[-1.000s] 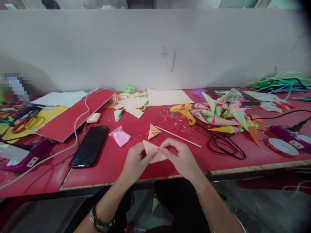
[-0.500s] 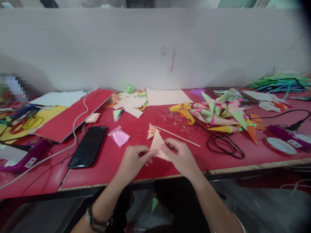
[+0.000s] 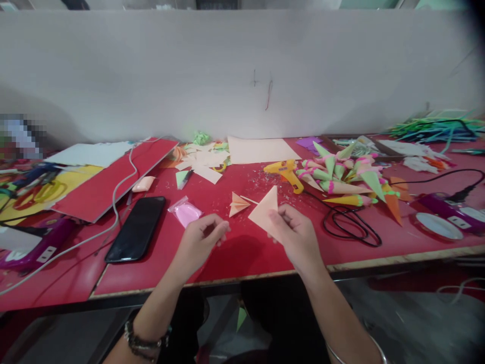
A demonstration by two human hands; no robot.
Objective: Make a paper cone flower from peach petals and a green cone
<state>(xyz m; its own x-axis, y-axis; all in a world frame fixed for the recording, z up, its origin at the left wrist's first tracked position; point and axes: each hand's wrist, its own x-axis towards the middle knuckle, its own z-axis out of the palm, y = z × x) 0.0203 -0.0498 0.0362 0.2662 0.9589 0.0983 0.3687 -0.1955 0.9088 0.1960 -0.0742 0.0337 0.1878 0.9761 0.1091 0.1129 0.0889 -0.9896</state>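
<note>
We see right hand (image 3: 297, 232) pinching paper (image 3: 263, 208) at corner, likely keeping it flat; left hand (image 3: 204, 235) released, fingers loosely curled (glue gun (image 3: 287, 174) beside cones (image 3: 348, 188), presumably kept handy).

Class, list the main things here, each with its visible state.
Peach paper: held in the right hand
Left hand: off the paper, fingers curled
Small orange paper: folded
Large peach sheet: lying flat
Phone: flat, screen dark
Glue gun: lying on its side
Black cord: loosely looped

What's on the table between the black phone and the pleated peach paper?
In the head view, a pink packet lies between the phone and pleated paper; the left hand is near it.
</note>
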